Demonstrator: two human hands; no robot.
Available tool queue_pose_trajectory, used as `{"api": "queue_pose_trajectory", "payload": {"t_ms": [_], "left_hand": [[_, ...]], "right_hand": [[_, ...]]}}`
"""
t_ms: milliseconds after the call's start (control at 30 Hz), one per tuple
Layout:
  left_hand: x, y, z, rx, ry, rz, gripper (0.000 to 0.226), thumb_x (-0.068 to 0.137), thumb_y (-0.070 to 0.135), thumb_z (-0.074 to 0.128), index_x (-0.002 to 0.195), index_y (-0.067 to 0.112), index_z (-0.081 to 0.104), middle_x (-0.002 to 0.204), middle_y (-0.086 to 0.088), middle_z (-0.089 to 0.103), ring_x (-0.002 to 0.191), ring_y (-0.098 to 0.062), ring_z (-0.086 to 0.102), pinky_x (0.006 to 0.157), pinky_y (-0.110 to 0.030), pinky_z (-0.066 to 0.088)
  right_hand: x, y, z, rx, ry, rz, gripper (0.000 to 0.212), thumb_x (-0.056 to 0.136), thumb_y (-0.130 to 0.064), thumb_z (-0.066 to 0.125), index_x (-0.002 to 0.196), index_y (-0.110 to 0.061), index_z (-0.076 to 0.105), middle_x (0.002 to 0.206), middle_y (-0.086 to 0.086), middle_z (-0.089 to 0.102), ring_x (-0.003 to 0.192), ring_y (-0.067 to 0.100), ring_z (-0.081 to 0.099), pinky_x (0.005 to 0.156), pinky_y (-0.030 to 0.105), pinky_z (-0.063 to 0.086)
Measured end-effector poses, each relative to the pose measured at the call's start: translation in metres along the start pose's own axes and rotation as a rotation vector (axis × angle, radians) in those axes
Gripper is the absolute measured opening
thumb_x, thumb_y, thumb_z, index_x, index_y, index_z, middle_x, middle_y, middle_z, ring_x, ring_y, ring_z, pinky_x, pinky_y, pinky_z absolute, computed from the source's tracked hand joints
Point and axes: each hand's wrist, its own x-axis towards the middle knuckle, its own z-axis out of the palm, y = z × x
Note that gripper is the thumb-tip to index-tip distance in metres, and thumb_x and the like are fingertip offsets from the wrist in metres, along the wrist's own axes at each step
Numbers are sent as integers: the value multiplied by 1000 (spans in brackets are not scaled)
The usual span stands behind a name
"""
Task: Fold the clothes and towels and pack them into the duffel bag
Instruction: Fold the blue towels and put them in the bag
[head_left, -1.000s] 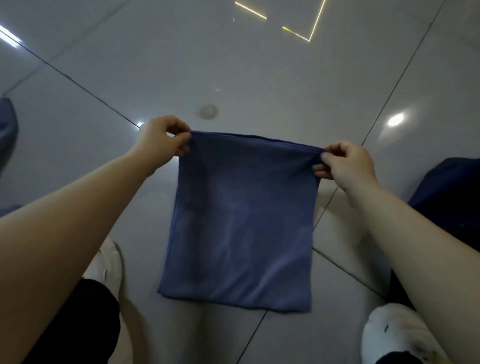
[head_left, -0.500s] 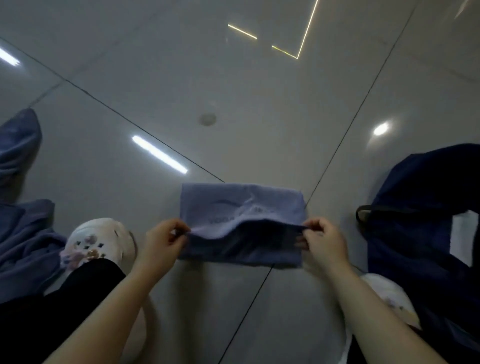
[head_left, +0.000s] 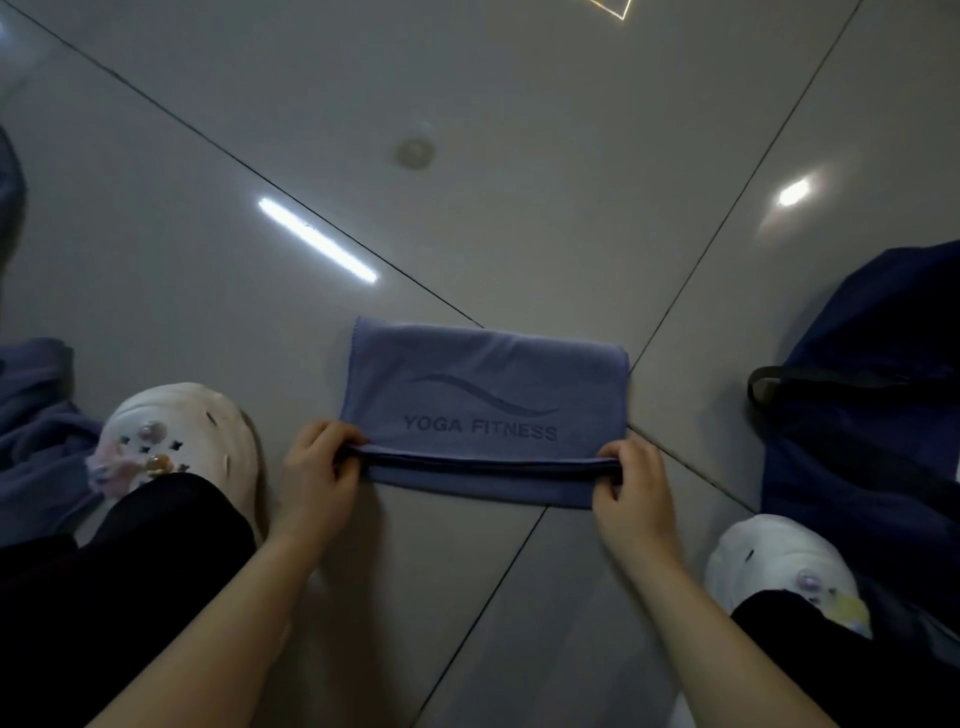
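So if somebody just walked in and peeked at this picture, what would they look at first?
Probably the blue towel in the middle of the shiny grey floor, with YOGA FITNESS printed on it. The left hand and the right hand each pinch an end of its near folded edge. Next they'd spot the white clogs with charms, one at the left and one at the lower right, and the dark blue duffel bag on the right.

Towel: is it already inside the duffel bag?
No, the towel lies folded on the floor tiles, pinched by both hands, while the duffel bag sits apart at the right.
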Motion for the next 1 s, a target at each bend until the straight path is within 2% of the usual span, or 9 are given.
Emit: {"api": "queue_pose_trajectory", "payload": {"t_ms": [167,233,400,567,667,733,800,933,1000], "left_hand": [[11,15,-23,18,-27,-11,22,71,-16,67,83,3,69,79,-12,65,69,-27,59,62,-14,35],[24,34,-41,5,32,23,19,75,-8,70,86,7,70,78,-9,66,66,-24,58,63,-24,40],[113,80,-69,-349,47,-65,29,77,3,69,77,31,65,65,9,63,55,-18,62,64,-33,53],[215,110,-63,-413,-52,-97,28,82,-3,67,73,23,60,78,-5,58,45,-4,58,64,-29,58],[257,109,-45,-326,-49,-91,18,83,6,65,98,16,64,86,-2,60,72,-19,66,86,-42,55],[267,106,-28,-134,-79,-101,52,85,17,66,134,19,48,119,-7,52,110,-26,56,101,-38,44],[253,102,-8,1,-55,-27,67,87,24,65,146,17,34,143,-16,34,129,-29,41,108,-34,33],[181,82,52,242,9,294,61,88,44,41,142,15,44,146,-17,42,134,-35,40,111,-49,28],[149,74,72,393,-69,316,62,92,51,30,147,25,35,154,-9,32,142,-28,28,115,-52,12]], "right_hand": [[13,-13,-25,40,-98,41,16,83,1,64,91,-12,68,92,2,57,83,15,52,70,17,32],[26,-29,-46,140,-63,46,16,86,-5,65,88,-21,66,91,3,63,81,17,57,71,22,40],[95,-93,-88,404,-15,46,21,92,-4,58,83,-23,60,74,4,60,58,13,58,50,18,51],[180,-125,-92,437,-31,41,23,93,-2,55,78,-19,58,74,7,61,58,15,59,64,28,56],[222,-125,-75,460,9,82,8,92,-7,59,94,-14,62,89,7,62,69,17,63,80,37,57],[236,-121,-62,357,44,135,38,88,-19,64,124,-13,56,117,7,60,98,23,63,95,41,51],[223,-120,-41,180,114,115,52,88,-24,63,137,-14,47,137,8,50,121,25,52,103,32,40],[152,-107,34,-85,163,-367,54,91,-34,46,137,-6,49,144,21,44,133,38,41,111,43,29],[135,-91,62,-257,113,-451,58,92,-42,40,141,-12,47,149,19,39,137,38,36,112,52,25]]}}
